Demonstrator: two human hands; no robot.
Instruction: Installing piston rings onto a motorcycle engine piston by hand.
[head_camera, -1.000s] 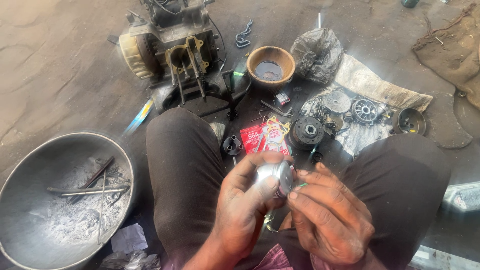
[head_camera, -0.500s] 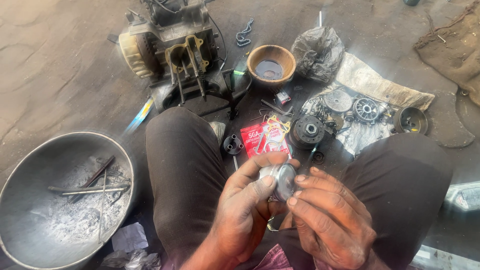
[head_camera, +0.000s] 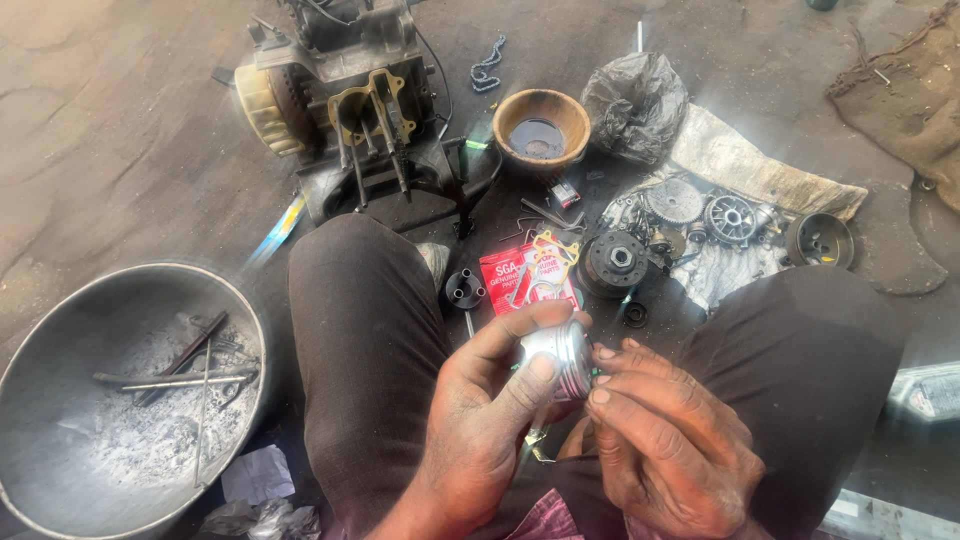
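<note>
1. Far left of the piston: big metal basin (head_camera: 40, 400) on the ground, grey ash-like residue inside, a few thin rods (head_camera: 170, 380) lying across it. Crumpled paper scrap (head_camera: 258, 475) just beside its lower right rim.
2. Up and left of the piston: stripped engine block (head_camera: 340, 110) on the ground, studs (head_camera: 375, 140) sticking out toward you, pale finned cover on its left side.
3. Your left hand (head_camera: 480, 440) holds the piston (head_camera: 558, 352): thumb over the near side, forefinger curled over the top, fingers pressed onto it. It's a shiny silver cylinder, lying on its side, held above your lap between your knees.
4. Just above the piston: red parts packet (head_camera: 505, 280) on the ground with a thin gasket (head_camera: 552, 255) on top. Small black round part (head_camera: 465, 290) touches the packet's left edge.
5. Further up from the piston: round wooden-looking bowl (head_camera: 515, 115) with dark liquid in it. Short length of chain (head_camera: 487, 65) up and left of the bowl.
6. Your right hand (head_camera: 665, 450) sits just right of the piston, fingertips (head_camera: 605, 375) bunched against its right end. Can't tell if they're pinching anything small; the contact spot is hidden.
7. Up and right of the piston: black round clutch-type part (head_camera: 615, 262), then gears (head_camera: 675, 200) and other small metal parts spread on a sheet of paper (head_camera: 740, 165).
8. Crumpled grey plastic bag (head_camera: 635, 100) above those parts. Dark metal drum (head_camera: 820, 240) at the sheet's right end.
</note>
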